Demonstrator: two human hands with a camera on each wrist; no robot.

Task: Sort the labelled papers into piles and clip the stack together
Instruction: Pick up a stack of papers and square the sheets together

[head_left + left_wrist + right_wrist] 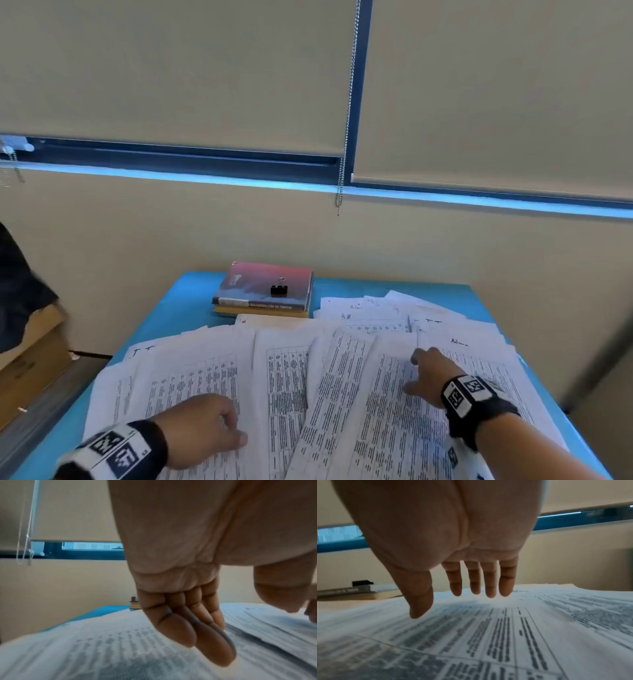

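Observation:
Several printed sheets (287,380) with handwritten labels lie fanned out over the blue table (191,301). My left hand (236,428) hovers low over the left sheets (102,649) with its fingers (197,635) bent downward and nothing in it. My right hand (411,373) reaches over the right sheets (505,635) with straight, spread fingers (489,588) and thumb just above the paper, holding nothing. A black binder clip (279,290) stands on a stack of books (263,291) at the table's far edge, apart from both hands.
A beige wall and window blinds with bead chains (344,164) stand behind the table. Cardboard boxes (30,363) and a dark cloth sit at the left, beyond the table's edge. Bare blue table shows only at the far left corner and along the edges.

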